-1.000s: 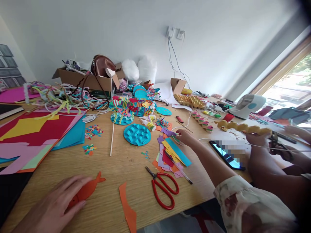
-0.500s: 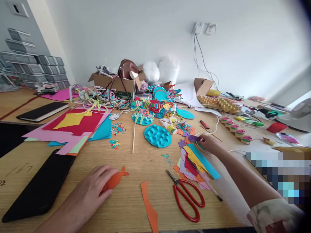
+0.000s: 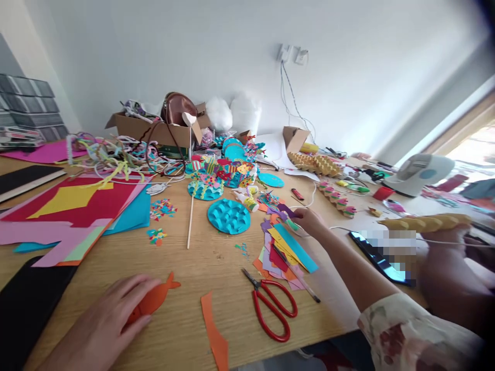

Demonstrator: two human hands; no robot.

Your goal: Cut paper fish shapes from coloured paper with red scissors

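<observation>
My left hand (image 3: pixel 112 314) lies flat, fingers spread, on an orange paper fish (image 3: pixel 157 297) near the table's front edge. Only the fish's tail and back show past my fingers. My right hand (image 3: pixel 309 220), on an arm in a floral sleeve, reaches to the far end of a pile of coloured paper scraps (image 3: pixel 284 252). Its fingers are curled in a pinch on a small green and purple scrap. Red-handled scissors (image 3: pixel 273 304) lie shut between my hands, beside a curved orange paper strip (image 3: pixel 212 330).
Another person's hand (image 3: pixel 444 239) at the right holds a yellow honeycomb paper roll (image 3: pixel 425 223) above a phone (image 3: pixel 381 260). Big coloured sheets (image 3: pixel 77 206) lie left, a black pad (image 3: pixel 23 304) front left. Blue paper discs (image 3: pixel 229 216), a wooden stick (image 3: pixel 190 221) and a cardboard box (image 3: pixel 143 129) crowd the middle and back.
The view has swung back to the right. My right hand has moved a little toward the top of the scrap pile. My left hand stays on the orange fish.
</observation>
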